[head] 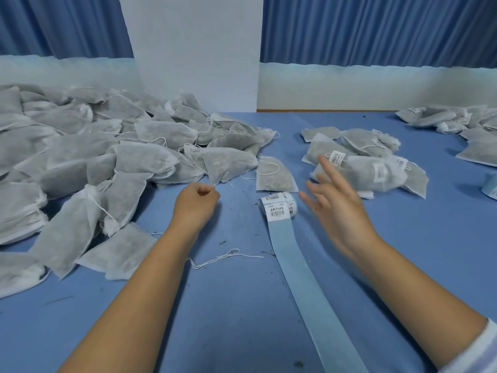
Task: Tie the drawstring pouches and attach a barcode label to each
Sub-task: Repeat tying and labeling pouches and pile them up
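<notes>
Your left hand [197, 196] is curled into a fist on the blue bench [242, 319], its knuckles at the corner of a pouch [228, 166]. Whether it pinches that corner or a string, you cannot tell.

The pouches are white, gauzy drawstring bags with grey-green filling showing through. A big unlabelled heap [80, 157] lies to your left, and one pouch [274, 175] lies alone just beyond the label roll [279, 207]. The roll's bare blue backing strip [309, 292] trails toward you between your forearms. Pouches bearing barcode labels sit in a small pile [373, 168] to the right.

Your right hand [336, 208] hovers blurred near that pile, fingers spread wide and holding nothing.
</notes>
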Tool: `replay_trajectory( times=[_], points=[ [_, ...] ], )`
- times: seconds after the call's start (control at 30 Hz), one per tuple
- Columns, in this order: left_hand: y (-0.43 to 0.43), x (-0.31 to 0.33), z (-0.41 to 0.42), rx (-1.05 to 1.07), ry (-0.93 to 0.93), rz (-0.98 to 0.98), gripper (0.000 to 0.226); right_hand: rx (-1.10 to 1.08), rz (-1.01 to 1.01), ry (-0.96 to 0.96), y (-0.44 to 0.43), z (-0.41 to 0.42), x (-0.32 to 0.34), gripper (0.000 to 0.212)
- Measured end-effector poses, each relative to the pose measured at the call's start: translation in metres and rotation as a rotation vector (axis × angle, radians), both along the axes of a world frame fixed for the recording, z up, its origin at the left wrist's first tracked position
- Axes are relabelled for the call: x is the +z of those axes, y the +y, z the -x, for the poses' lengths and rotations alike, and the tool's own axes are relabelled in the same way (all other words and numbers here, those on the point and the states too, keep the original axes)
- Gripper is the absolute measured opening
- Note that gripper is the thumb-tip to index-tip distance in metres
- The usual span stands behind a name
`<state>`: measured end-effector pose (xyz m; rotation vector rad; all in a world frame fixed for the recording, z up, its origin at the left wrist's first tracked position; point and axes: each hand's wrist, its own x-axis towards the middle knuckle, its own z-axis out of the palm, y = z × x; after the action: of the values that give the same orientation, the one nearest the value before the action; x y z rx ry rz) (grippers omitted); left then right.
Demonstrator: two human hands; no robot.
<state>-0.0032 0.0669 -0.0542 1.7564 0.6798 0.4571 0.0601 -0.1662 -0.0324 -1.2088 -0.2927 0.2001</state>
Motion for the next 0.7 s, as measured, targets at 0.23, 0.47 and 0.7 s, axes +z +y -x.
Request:
replay_trajectory(
  times=[0.23, 0.47, 0.7],
  points=[
    [0.006, -0.008, -0.004, -0.022, 0.066, -0.191, 0.014, 0.003, 0.275, -0.162, 0.005, 0.008, -0.007, 0.037],
    [0.007, -0.007, -0.015, -0.156, -0.013, -0.233, 0.041, 0.039, 0.363, -0.181, 0.014, 0.007, -0.016, 0.025],
    [0.01, -0.008, -0.02, -0.25, 0.086, -0.225, 0.058, 0.065, 0.368, -0.139, 0.015, 0.002, -0.021, 0.027]
  ],
)
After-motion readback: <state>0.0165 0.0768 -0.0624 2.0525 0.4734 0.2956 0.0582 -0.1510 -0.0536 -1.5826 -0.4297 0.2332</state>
